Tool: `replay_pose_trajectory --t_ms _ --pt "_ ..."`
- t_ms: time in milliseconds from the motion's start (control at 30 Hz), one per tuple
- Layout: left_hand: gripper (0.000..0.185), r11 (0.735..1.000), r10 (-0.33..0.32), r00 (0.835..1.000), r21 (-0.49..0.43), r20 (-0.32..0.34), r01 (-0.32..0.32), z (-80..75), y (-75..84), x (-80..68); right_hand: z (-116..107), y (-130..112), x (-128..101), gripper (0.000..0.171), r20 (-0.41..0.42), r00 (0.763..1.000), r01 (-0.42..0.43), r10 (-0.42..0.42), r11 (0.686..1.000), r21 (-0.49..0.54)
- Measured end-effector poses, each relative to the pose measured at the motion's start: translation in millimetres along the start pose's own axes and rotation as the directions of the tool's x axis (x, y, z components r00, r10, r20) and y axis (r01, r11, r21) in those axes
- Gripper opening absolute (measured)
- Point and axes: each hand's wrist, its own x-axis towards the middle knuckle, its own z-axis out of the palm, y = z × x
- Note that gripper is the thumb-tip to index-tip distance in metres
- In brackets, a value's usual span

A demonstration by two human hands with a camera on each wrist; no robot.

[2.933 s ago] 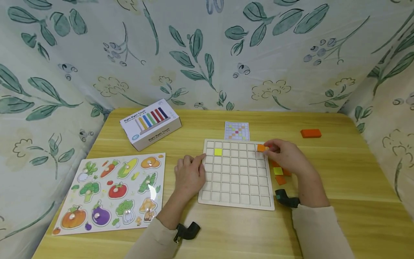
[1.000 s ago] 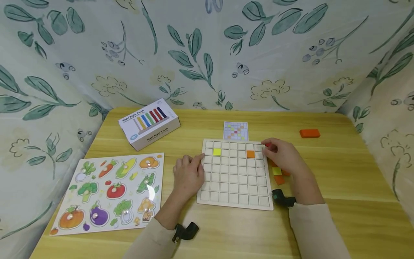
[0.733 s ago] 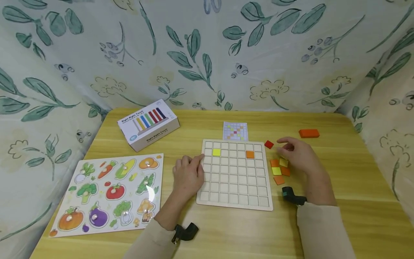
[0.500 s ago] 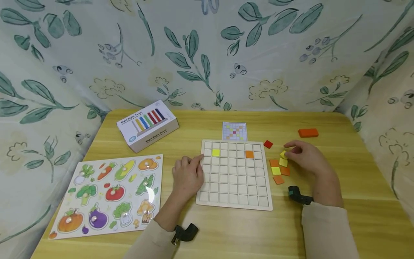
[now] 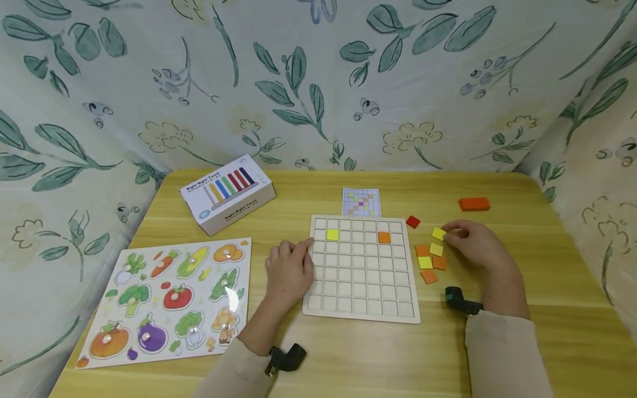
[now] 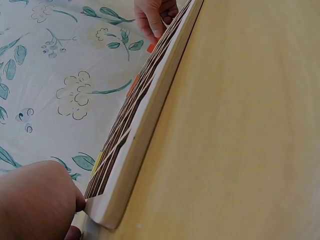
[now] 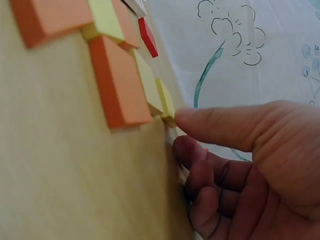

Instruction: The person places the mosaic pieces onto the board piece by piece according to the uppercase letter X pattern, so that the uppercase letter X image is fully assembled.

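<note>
My left hand (image 5: 290,271) rests beside the square wooden grid board (image 5: 358,318), its index fingertip at the board's left edge. One yellow tile (image 5: 332,235) and one orange tile (image 5: 384,237) sit in cells of the second row. Right of the board, my right hand (image 5: 473,243) pinches the edge of another yellow tile (image 5: 438,233) between thumb and index finger. In the right wrist view the thumb tip meets the end of that yellow tile (image 7: 166,103), close over the table. Several orange and yellow tiles lie in a cluster beside it, with an orange tile (image 7: 117,82) nearest the camera.
A red tile (image 5: 412,221) lies by the board's upper right corner. Behind the board is a printed pattern card (image 5: 360,202). An orange block (image 5: 474,204) is at the back right. A bead-toy box (image 5: 229,193) and a vegetable puzzle board (image 5: 166,301) occupy the left.
The orange tile went from my right hand into a board cell. That hand then left the red tile at the corner and moved right to the yellow tile. My left hand stayed put.
</note>
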Motion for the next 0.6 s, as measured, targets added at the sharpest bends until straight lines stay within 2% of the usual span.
replay_pose_trajectory --t_ms 167,333,600 --pt "0.037 1.0 -0.002 1.0 0.001 -0.005 0.002 0.2 0.2 0.0 -0.5 1.7 0.1 0.054 0.011 0.999 -0.045 0.045 0.998 0.031" --pt "0.037 1.0 -0.004 1.0 0.004 -0.001 0.004 0.0 0.3 0.1 1.7 2.2 1.3 0.054 0.002 0.998 -0.069 0.069 0.997 0.031" --pt "0.037 1.0 -0.006 1.0 0.002 0.002 0.006 0.0 0.1 -0.2 2.0 -3.6 1.3 0.054 -0.022 0.999 -0.046 0.046 0.999 0.011"
